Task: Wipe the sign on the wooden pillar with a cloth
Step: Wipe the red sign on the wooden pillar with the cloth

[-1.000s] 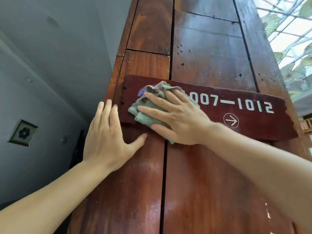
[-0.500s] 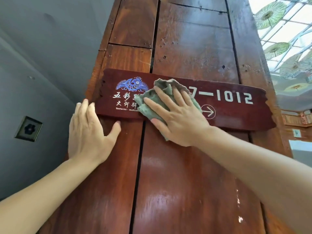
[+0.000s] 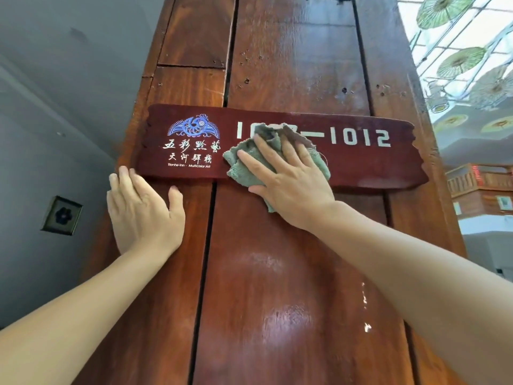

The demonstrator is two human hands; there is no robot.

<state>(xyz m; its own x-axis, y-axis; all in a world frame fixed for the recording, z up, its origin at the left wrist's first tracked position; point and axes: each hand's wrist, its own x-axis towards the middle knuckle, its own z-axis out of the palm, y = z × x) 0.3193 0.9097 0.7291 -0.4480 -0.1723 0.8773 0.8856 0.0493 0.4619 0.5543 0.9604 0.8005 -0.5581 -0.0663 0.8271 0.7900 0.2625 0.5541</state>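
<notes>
A dark red sign [image 3: 369, 165] with a blue emblem, white characters and white room numbers is fixed across the wooden pillar [image 3: 294, 65]. My right hand [image 3: 288, 179] presses a crumpled green cloth [image 3: 244, 168] flat against the middle of the sign, fingers spread, covering part of the first number and the arrow. My left hand [image 3: 144, 209] lies flat on the pillar just below the sign's left end, holding nothing.
A grey wall [image 3: 41, 134] with a small dark square plaque [image 3: 61, 215] lies left of the pillar. At the right, a glass roof with hanging green parasols [image 3: 460, 61] and wooden balconies [image 3: 480, 182] are visible behind.
My right hand has slid the cloth rightward along the sign, uncovering the emblem and the characters at the left. My left hand stays flat below the sign's left end.
</notes>
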